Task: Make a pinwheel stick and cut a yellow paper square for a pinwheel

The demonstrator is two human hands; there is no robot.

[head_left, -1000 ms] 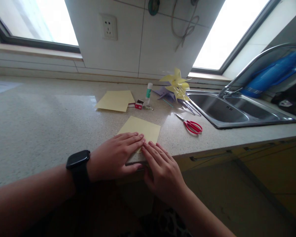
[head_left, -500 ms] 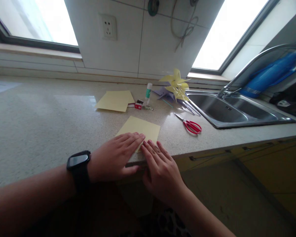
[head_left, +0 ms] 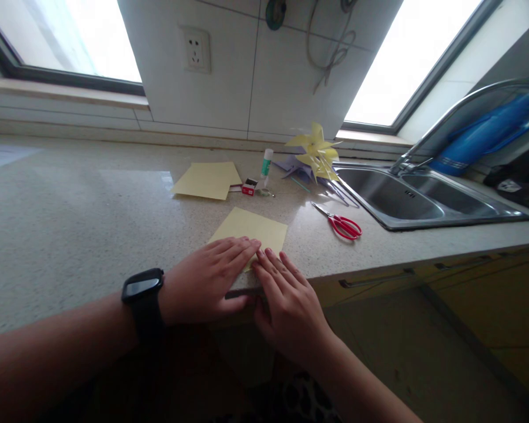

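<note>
Flat, not pinching, the left hand (head_left: 207, 279) and right hand (head_left: 291, 305) press a yellow sheet (head_left: 256, 225) on the counter (head_left: 92, 229); even pressure should stop it skewing.

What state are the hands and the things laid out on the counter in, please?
Left hand, resting flat on yellow sheet
Right hand, fingers on same sheet
Yellow sheet, flat, partly covered
Other yellow sheets, overlapping
Scissors, lying down, apparently closed
Glue stick, upright, capped
Red box, open
Yellow pinwheels, assembled
Purple pinwheel, partly hidden
</note>
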